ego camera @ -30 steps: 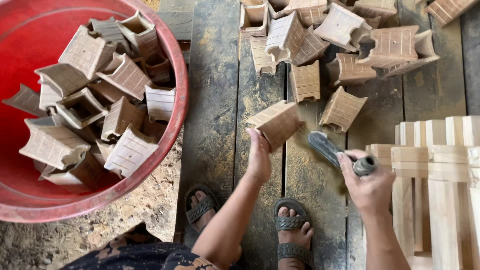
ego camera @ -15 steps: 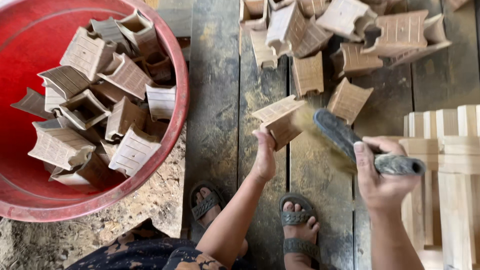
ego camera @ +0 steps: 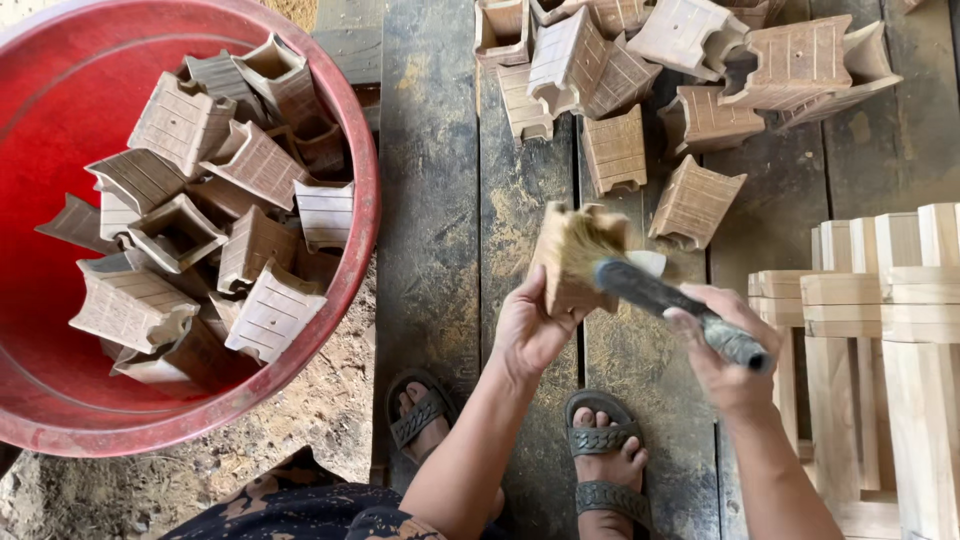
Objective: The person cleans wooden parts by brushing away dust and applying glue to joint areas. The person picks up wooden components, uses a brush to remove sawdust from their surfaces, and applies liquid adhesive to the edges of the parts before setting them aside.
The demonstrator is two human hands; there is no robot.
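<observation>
1. Now the left hand (ego camera: 530,330), fingers clamped on the wooden piece (ego camera: 572,262), has drawn it nearer the body.
2. Right hand (ego camera: 735,350), fingers wrapped round the brush (ego camera: 660,295), meets it.
3. Open planks (ego camera: 430,200) separate the red tub (ego camera: 355,150) from the pile (ego camera: 640,80).

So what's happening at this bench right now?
A person holds a small ridged wooden block in the left hand and runs a dark-handled brush over it with the right hand. More blocks lie heaped on the dark plank bench, others fill a red basin to the left.
</observation>
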